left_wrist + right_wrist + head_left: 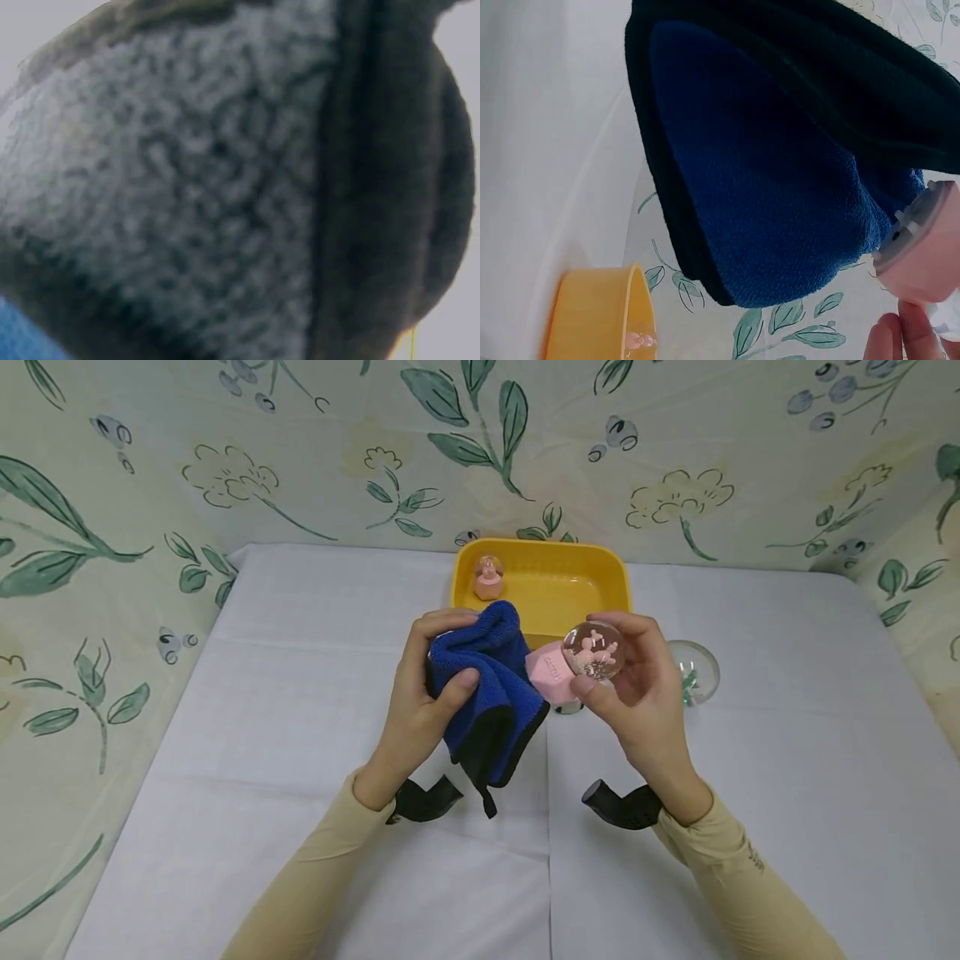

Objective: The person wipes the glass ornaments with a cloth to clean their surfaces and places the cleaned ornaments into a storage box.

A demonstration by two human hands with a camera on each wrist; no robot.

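Observation:
My left hand [420,697] grips a folded blue cloth [480,652] with black edging, thumb on the near side. In my right hand [648,689] is a snow globe [596,650] with a pink faceted base [550,673], held by its clear ball and tilted so the base points toward the cloth. The base is next to the cloth's right side; whether they touch I cannot tell. In the right wrist view the cloth [772,187] hangs beside the globe's base [922,255], whose underside shows. Dark, blurred fabric [202,172] fills most of the left wrist view.
Behind the hands stands a yellow tray [585,548] with a small pink-based globe [489,581] at its left end. A clear round globe [705,672] with green inside lies right of my right hand. Another small object [572,707] is mostly hidden below the pink base.

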